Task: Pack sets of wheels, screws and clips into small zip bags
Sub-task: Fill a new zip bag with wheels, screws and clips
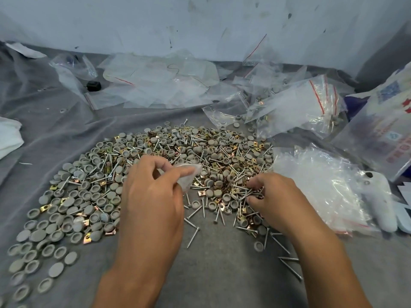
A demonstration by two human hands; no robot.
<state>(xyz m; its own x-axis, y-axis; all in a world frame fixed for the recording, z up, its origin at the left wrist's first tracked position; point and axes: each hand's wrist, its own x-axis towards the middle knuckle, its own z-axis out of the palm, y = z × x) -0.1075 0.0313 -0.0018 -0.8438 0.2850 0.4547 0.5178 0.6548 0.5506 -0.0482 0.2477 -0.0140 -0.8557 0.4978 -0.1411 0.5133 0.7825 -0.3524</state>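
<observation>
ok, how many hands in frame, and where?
2. The left hand is at centre over the parts pile, pinching a small zip bag. The right hand is beside it, fingers curled among the screws; its grip is hidden.

A pale, bluish-white wall (200, 23) runs along the far edge of the work surface, its paint marked all over with dark scuffs, smudges and thin scratches. Toward the far right corner a second wall face (384, 52) meets it at an angle and lies in grey shadow. The surface below is covered by a grey cloth (222, 263), wrinkled into long folds near the far left corner and lying flatter along the near edge. At the left edge a white fabric bundle (9, 138) rests on the cloth. The light is soft and even, with only faint shadows; its source is out of view.
</observation>
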